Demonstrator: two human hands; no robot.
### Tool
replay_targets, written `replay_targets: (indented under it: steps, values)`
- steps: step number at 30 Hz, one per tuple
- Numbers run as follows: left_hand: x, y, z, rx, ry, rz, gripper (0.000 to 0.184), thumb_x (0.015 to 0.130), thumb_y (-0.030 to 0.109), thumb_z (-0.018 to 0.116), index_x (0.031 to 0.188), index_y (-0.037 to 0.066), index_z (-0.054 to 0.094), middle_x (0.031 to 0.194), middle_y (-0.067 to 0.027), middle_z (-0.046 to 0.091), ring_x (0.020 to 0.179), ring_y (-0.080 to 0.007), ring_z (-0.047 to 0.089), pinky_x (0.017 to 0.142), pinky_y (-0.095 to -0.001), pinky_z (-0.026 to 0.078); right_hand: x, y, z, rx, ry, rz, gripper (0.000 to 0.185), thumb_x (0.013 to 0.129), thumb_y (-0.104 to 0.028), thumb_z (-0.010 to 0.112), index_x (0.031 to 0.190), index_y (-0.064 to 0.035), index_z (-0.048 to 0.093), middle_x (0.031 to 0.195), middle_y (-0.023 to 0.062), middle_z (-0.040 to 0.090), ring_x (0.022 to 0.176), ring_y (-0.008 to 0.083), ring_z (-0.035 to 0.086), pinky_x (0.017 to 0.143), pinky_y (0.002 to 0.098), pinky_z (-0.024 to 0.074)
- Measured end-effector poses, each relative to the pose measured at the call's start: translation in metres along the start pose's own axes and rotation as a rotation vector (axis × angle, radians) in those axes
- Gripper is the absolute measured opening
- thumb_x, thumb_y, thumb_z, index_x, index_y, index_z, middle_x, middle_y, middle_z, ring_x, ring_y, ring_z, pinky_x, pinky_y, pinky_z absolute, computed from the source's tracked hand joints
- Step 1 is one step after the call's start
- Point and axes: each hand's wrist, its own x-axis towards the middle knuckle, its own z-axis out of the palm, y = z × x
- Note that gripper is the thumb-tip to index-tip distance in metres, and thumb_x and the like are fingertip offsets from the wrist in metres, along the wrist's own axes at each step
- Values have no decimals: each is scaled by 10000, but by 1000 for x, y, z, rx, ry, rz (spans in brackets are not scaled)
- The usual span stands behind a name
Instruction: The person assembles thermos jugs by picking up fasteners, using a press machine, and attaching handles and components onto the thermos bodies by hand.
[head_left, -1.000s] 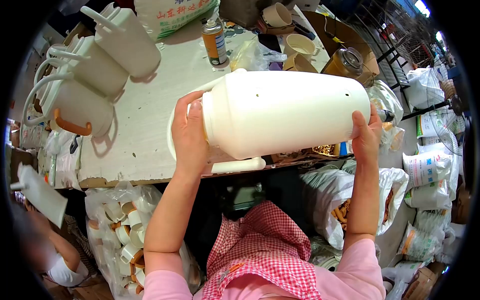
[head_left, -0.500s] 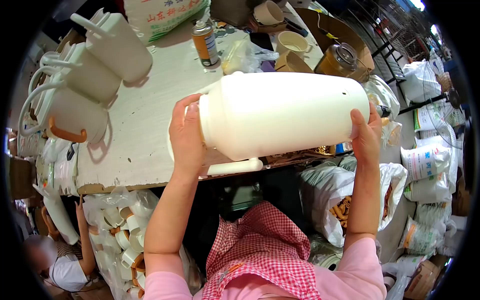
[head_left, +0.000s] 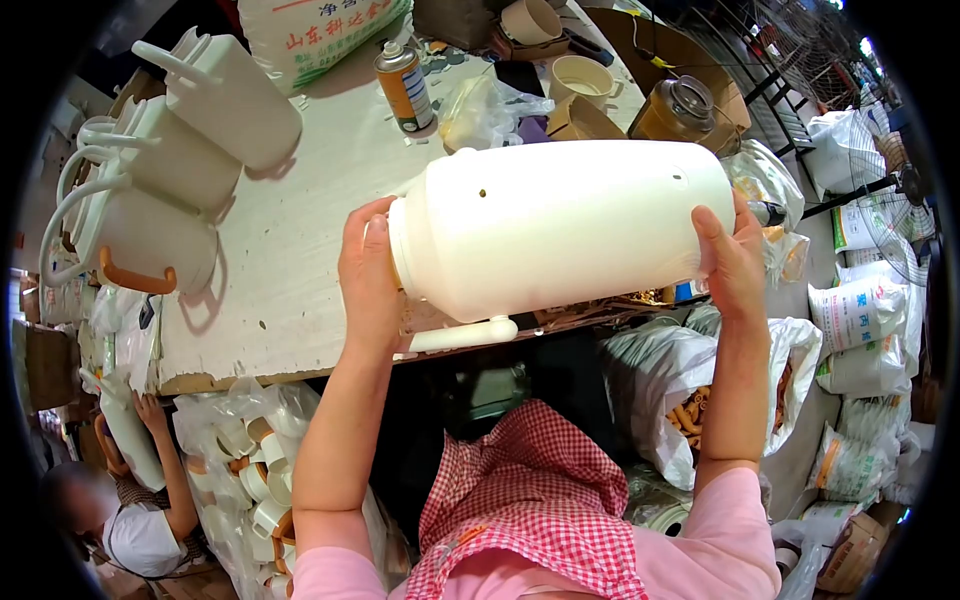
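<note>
A large white plastic jug [head_left: 570, 225] lies on its side in the air over the table's near edge. Its collar end points left, and a white tube-like handle [head_left: 460, 336] shows below that end. My left hand [head_left: 370, 265] is closed around the collar, thumb on top. At the wide base end, my right hand [head_left: 732, 255] grips with its thumb on the near side and its other fingers partly hidden behind. A small dark spot marks the upper side of the jug, and a faint mark shows near its base.
Several white jugs [head_left: 160, 240] with looped handles stand at left on the table [head_left: 290, 270]. Behind are a spray can [head_left: 404, 88], a beige mug [head_left: 580, 80] and a glass jar [head_left: 680, 105]. Sacks [head_left: 655, 400] and bagged parts [head_left: 255, 470] flank me; a co-worker [head_left: 140, 530] sits lower left.
The jug has turned a little about its long axis, and the marks on its surface have changed. Both hands keep their hold. The co-worker's hand and white piece have shifted.
</note>
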Motion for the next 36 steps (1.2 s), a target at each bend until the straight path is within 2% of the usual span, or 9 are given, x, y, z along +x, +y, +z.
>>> replay_targets:
  steps: [6, 10, 15, 19, 23, 27, 30, 32, 36]
  values:
    - [13, 4, -19, 184, -96, 119, 361, 1053, 254, 469, 1294, 9, 581, 1191, -123, 641, 1077, -213, 615, 968, -348, 484, 0, -9, 5, -101, 8, 49, 496, 887, -223, 787, 1258, 36, 586, 1120, 91, 701, 979, 150, 674, 893, 301, 536]
    - [13, 54, 20, 780, -202, 759, 405, 916, 191, 704, 1294, 56, 642, 1258, -111, 662, 1163, -236, 609, 1027, -343, 453, 1, -3, -5, -287, -34, -35, 375, 905, -235, 742, 1178, 6, 651, 1030, 91, 716, 931, 149, 677, 802, 276, 544]
    - [28, 33, 28, 563, -373, 543, 409, 956, 194, 691, 1339, 63, 632, 1362, -91, 625, 1263, -196, 562, 1074, -323, 418, -64, 11, -78, -185, 79, -158, 287, 1051, -240, 541, 1086, 25, 645, 940, 101, 704, 859, 198, 700, 815, 310, 567]
    - [44, 26, 14, 617, -429, 567, 430, 1006, 170, 615, 1407, 24, 562, 1421, -110, 578, 1285, -196, 541, 1090, -320, 403, -187, 78, -200, -281, 639, 408, 263, 991, -293, 603, 873, -67, 665, 740, 48, 689, 567, 89, 597, 492, 247, 452]
    - [43, 27, 13, 547, -431, 437, 453, 1041, 221, 545, 1442, 12, 517, 1446, -117, 553, 1269, -207, 555, 1071, -325, 428, -260, 206, -272, -289, 589, 984, 234, 944, -154, 612, 1036, 50, 683, 881, 141, 731, 658, 208, 690, 546, 352, 568]
    - [27, 39, 27, 639, -342, 404, 479, 1039, 279, 553, 1442, 22, 520, 1431, -120, 563, 1257, -215, 567, 1054, -335, 452, -233, 283, -241, -1040, 544, 884, 475, 894, -329, 659, 1162, 64, 668, 1144, 278, 684, 1084, 378, 658, 950, 450, 489]
    - [28, 37, 25, 637, -342, 467, 475, 1037, 290, 564, 1436, 34, 532, 1419, -118, 573, 1242, -217, 579, 1036, -334, 471, -225, 325, -246, -758, 804, 988, 682, 898, -498, 574, 1303, 50, 585, 1323, 292, 600, 1318, 362, 517, 1089, 449, 381]
    - [29, 33, 24, 549, -339, 416, 467, 1035, 289, 573, 1426, 34, 542, 1409, -115, 579, 1225, -213, 588, 1019, -330, 482, -237, 378, -285, -857, 778, 754, 585, 901, -431, 622, 1236, 48, 608, 1046, 235, 714, 978, 420, 682, 879, 444, 536]
    - [30, 35, 23, 563, -348, 396, 485, 1017, 269, 606, 1425, 17, 533, 1402, -125, 577, 1216, -213, 584, 1030, -330, 462, -251, 267, -255, 22, 880, 732, 209, 881, -24, 610, 1086, 15, 595, 799, 128, 652, 526, 188, 606, 443, 316, 461]
